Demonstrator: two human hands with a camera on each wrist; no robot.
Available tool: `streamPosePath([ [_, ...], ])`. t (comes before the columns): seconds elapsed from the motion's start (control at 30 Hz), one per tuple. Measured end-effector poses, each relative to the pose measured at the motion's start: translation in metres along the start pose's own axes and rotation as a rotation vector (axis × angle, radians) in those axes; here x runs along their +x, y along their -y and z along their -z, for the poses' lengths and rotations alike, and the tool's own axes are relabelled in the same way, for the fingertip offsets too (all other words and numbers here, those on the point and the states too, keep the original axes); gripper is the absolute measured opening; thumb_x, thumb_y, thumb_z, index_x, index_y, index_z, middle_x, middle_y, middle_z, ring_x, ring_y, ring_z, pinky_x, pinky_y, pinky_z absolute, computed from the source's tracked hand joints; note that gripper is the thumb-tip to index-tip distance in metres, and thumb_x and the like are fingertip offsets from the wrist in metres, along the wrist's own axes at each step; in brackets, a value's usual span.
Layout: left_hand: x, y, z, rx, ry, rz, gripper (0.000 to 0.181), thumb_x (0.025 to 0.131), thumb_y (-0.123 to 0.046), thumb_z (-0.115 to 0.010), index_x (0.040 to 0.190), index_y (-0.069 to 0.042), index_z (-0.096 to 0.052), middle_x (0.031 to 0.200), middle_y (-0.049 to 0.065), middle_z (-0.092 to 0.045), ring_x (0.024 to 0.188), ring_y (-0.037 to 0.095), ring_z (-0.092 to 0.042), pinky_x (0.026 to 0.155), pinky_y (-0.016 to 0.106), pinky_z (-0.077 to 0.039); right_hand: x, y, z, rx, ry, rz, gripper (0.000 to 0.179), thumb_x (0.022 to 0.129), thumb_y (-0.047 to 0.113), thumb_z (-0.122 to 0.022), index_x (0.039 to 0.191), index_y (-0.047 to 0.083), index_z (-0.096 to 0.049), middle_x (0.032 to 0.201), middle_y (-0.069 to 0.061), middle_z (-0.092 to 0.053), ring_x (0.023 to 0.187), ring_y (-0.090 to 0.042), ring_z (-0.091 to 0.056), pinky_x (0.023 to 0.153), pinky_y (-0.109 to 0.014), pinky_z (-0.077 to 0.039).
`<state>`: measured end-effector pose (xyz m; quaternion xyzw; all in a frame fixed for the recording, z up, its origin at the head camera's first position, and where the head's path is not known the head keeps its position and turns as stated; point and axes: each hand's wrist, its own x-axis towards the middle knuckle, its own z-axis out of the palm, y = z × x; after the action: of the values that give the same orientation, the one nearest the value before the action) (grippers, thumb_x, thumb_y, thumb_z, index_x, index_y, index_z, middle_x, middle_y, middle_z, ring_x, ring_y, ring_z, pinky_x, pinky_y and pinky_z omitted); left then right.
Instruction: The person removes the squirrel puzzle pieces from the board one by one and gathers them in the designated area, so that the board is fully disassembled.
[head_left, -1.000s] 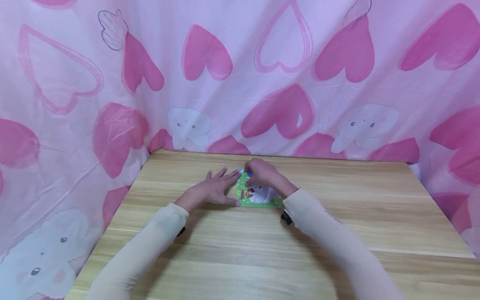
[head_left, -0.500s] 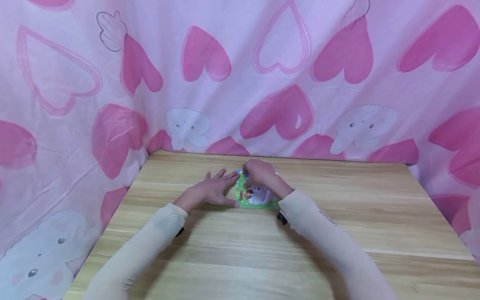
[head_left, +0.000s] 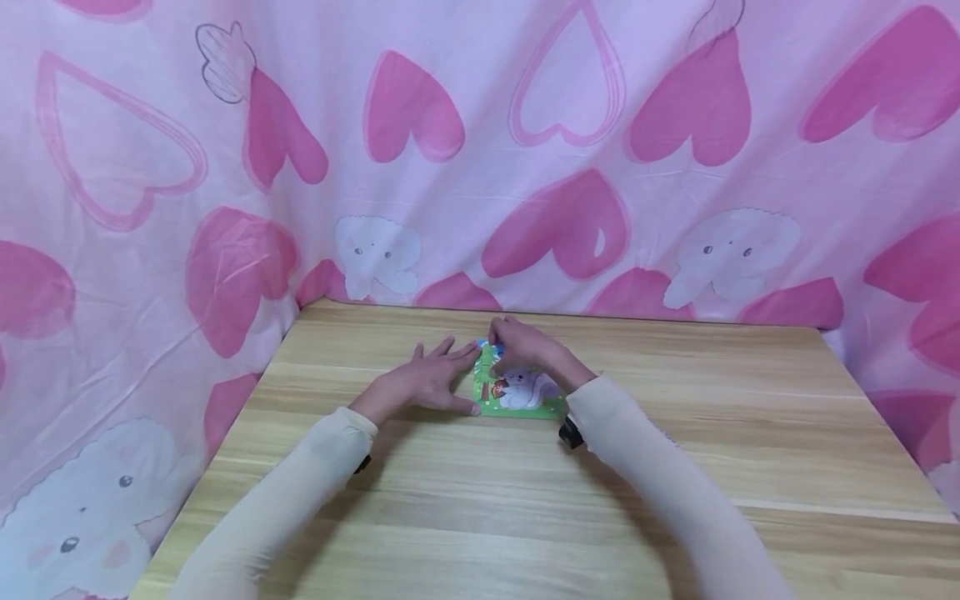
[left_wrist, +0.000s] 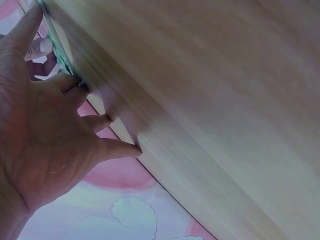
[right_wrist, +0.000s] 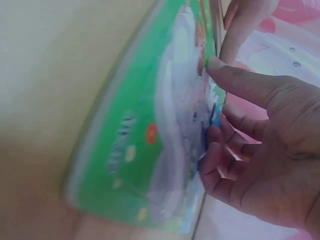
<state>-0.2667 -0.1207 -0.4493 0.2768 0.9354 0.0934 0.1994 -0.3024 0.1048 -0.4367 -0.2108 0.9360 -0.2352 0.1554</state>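
A flat green picture board (head_left: pixel 551 408) with a pale, bushy-tailed cartoon animal lies on the wooden table. At its left edge my left hand (head_left: pixel 431 380) lies spread, the thumb at the near corner and a fingertip at the far one. My right hand (head_left: pixel 525 346) arches over the board's far part and covers some of the picture. In the right wrist view the thumb (right_wrist: pixel 217 65) touches the board (right_wrist: pixel 125 175), and the other fingers bend in with their tips on its surface. I cannot tell whether these fingers pinch anything.
The wooden table (head_left: pixel 465 508) reaches back to a pink heart-print curtain (head_left: pixel 457 208) that hangs along its far and left sides. A dark wrist device (head_left: pixel 571 432) shows below the right cuff.
My right hand shifts very slightly over the board's far part. The left hand and the board keep their places.
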Motion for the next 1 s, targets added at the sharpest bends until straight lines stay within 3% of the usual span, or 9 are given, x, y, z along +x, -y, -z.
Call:
streamPosePath([
  [0.13,-0.001,0.002,0.0,0.0,0.0,0.003,0.112,0.088,-0.076,-0.068,0.171,-0.03,-0.01,0.18,-0.011,-0.006,0.168,0.036,0.002,0.126,0.078,0.0,-0.002,-0.001,-0.004,0.035,-0.04,0.037,0.055,0.084,0.013,-0.088,0.13,0.007,-0.058,0.126,-0.012,-0.058,0.111,-0.025,-0.059,0.105,-0.044,-0.054],
  [0.3,-0.001,0.003,0.0,0.006,-0.006,-0.002,0.112,0.087,-0.076,-0.068,0.171,-0.029,-0.011,0.18,-0.01,-0.006,0.168,0.037,0.0,0.126,0.079,-0.001,-0.003,-0.003,-0.007,0.023,-0.08,0.061,0.052,0.085,0.008,-0.086,0.13,0.008,-0.059,0.126,-0.013,-0.057,0.111,-0.026,-0.06,0.102,-0.045,-0.056],
  [0.6,-0.001,0.003,-0.001,-0.005,-0.005,-0.016,0.111,0.088,-0.075,-0.068,0.171,-0.028,-0.012,0.18,-0.01,-0.006,0.168,0.036,0.002,0.126,0.079,0.0,-0.003,-0.004,-0.008,-0.026,-0.093,0.09,0.049,0.086,-0.006,-0.077,0.131,0.004,-0.062,0.13,-0.018,-0.057,0.116,-0.029,-0.061,0.106,-0.044,-0.057],
  [0.83,-0.001,0.002,-0.001,0.003,-0.013,-0.021,0.111,0.088,-0.075,-0.069,0.171,-0.028,-0.013,0.18,-0.009,-0.006,0.168,0.036,0.001,0.126,0.079,0.0,-0.006,-0.007,-0.005,-0.019,-0.11,0.084,0.051,0.088,0.005,-0.081,0.137,0.003,-0.066,0.131,-0.016,-0.062,0.117,-0.028,-0.063,0.106,-0.043,-0.057],
  [1.0,-0.002,0.001,0.0,-0.003,-0.011,-0.022,0.11,0.088,-0.074,-0.069,0.171,-0.028,-0.014,0.18,-0.008,-0.007,0.168,0.037,0.001,0.126,0.079,0.0,-0.023,-0.021,0.004,0.027,-0.146,0.107,0.053,0.088,0.01,-0.081,0.138,0.005,-0.066,0.131,-0.012,-0.064,0.118,-0.028,-0.065,0.106,-0.045,-0.057],
])
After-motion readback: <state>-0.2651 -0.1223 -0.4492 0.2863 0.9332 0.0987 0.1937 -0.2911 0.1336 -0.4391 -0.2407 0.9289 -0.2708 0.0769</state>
